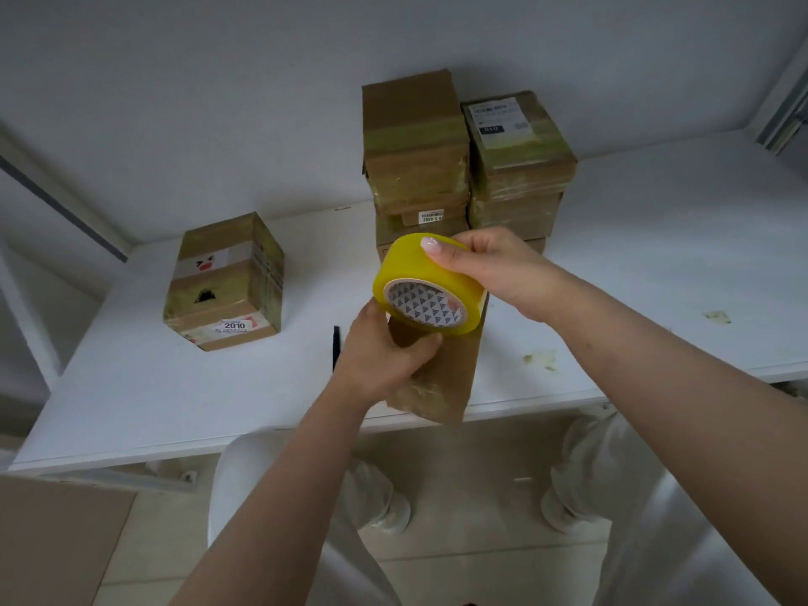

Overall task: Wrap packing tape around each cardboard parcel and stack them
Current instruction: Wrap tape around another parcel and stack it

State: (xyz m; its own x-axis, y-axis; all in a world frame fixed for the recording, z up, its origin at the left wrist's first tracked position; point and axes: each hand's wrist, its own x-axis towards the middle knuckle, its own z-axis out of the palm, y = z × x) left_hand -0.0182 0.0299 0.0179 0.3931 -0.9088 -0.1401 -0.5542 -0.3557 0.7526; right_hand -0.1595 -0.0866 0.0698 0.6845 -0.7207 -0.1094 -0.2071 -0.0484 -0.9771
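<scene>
Two hands meet above the bench's near edge. The right hand (494, 273) grips a yellow tape roll (426, 284), thumb on its rim. Just below it, the left hand (384, 352) holds a flat cardboard parcel (441, 378), fingers curled around it; roll and parcel touch. Beyond the hands stand two stacks of taped parcels (463, 155). Left of the left hand lies a black pen (336, 345), and farther left a single taped parcel (225, 282) on the white bench (656, 255).
</scene>
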